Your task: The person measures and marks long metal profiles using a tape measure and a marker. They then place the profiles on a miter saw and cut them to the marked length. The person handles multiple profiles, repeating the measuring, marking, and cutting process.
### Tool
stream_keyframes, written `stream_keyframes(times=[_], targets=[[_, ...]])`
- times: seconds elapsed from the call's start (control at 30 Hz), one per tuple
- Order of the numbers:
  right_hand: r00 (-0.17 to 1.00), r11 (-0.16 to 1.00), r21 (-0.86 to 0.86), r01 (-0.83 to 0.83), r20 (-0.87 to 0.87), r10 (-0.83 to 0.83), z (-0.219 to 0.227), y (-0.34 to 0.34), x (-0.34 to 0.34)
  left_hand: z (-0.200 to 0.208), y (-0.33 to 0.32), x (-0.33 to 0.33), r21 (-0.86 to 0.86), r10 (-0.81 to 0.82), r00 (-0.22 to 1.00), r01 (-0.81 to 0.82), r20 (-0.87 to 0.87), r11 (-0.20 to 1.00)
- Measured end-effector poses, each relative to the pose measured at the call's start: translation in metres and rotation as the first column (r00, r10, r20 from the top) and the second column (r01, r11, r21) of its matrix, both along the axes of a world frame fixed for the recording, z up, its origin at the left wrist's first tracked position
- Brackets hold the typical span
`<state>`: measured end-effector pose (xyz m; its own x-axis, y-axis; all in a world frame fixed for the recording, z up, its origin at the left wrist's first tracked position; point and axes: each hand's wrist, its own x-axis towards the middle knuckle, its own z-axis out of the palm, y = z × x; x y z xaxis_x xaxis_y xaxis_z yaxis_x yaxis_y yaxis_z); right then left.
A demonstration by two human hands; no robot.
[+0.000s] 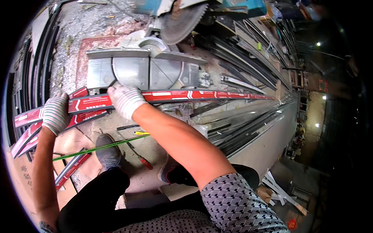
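Both my hands wear white striped gloves and are closed round a long profile strip [182, 95] with red printed film on its face. My left hand [56, 113] grips it towards the left end; my right hand [126, 101] holds it farther along, just in front of the saw's metal table [132, 72]. The strip runs on far to the right. Beneath it, near my left hand, lie more red-faced strips [29, 140], partly covered. The round toothed saw blade [182, 23] is raised above the table, behind the fence [128, 52].
Dark profiles [241, 58] are stacked at the right, with others [44, 54] along the left. A green strip [89, 150] crosses the floor by my shoe [108, 149]. A red-handled screwdriver [144, 161] lies near it. Swarf [89, 21] litters the ground behind the saw.
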<state>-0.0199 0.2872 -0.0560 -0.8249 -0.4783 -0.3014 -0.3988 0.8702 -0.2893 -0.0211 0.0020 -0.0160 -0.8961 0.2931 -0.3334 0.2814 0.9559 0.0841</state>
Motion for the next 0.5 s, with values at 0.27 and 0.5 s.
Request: stream_keyframes(times=[0.27, 0.5], targets=[[0.961, 0.954, -0.274, -0.121, -0.273, 0.043, 0.019, 0.022, 0.026, 0.06, -0.024, 0.03, 0.411, -0.079, 0.977, 0.156, -0.198, 0.898], [0.978, 0.99, 0.135, 0.039, -0.209, -0.01, 0.074, 0.007, 0.051, 0.084, -0.104, 0.1, 0.524, 0.579, 0.457, -0.254, -0.675, 0.813]])
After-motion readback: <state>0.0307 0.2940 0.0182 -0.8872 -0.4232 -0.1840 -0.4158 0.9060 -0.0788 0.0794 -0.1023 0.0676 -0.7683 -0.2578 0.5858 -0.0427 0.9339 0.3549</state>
